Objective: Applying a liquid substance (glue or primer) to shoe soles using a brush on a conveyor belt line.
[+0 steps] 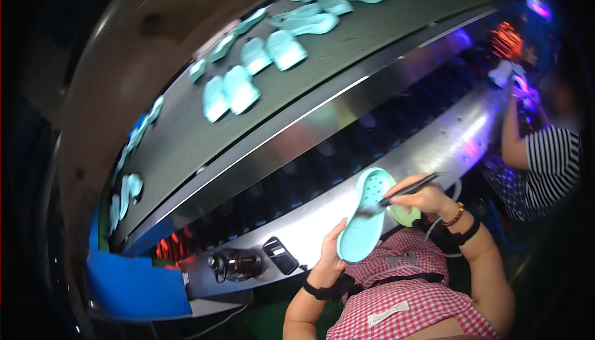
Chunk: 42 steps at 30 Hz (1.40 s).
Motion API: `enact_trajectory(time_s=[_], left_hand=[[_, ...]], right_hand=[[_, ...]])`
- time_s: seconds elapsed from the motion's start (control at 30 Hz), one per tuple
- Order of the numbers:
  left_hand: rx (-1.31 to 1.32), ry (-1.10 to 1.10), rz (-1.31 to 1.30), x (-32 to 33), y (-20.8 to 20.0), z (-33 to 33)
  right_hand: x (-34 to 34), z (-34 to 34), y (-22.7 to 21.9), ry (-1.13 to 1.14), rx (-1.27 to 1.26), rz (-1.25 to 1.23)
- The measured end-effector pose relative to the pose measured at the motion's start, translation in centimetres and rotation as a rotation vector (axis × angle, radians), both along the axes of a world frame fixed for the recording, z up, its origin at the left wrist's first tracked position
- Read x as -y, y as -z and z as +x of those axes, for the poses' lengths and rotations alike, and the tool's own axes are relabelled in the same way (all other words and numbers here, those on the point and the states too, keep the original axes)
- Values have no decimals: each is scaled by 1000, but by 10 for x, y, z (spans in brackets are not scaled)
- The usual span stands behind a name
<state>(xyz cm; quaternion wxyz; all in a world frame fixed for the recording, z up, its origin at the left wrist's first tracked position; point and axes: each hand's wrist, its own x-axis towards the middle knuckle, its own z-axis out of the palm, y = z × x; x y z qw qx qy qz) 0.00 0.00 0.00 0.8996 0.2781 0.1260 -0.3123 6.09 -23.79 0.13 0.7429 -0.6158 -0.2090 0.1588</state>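
Observation:
A light teal shoe sole (359,241) with small holes in its toe part is tilted up in front of my body. My left hand (330,254) grips its edge near the heel. A dark-handled brush (406,190) is pinched in my right hand (426,196), its bristles at the middle of the sole's inner face. Whether they press on it, I cannot tell. A pale green round dish (406,217) sits partly hidden behind the sole and my right hand.
Several teal soles lie on a dark conveyor belt (186,139) beyond the metal ledge (334,199). A phone (280,255) and a dark bottle (240,264) rest on the ledge to the left. Another person in a striped top (551,160) works at the right.

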Motion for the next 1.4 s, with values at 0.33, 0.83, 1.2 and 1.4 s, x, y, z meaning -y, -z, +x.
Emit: enact_trajectory(time_s=[0.33, 0.83, 1.2, 1.4], left_hand=[[221, -506, 156, -25, -25, -52], [501, -816, 747, -178, -174, 97], [670, 50, 2642, -145, -174, 189], [986, -712, 2018, -150, -139, 101]], right_hand=[[31, -48, -10, 24, -115, 491], [47, -35, 39, 178, -411, 541], [47, -44, 43, 250, -414, 541], [61, -42, 52, 304, -436, 492]])
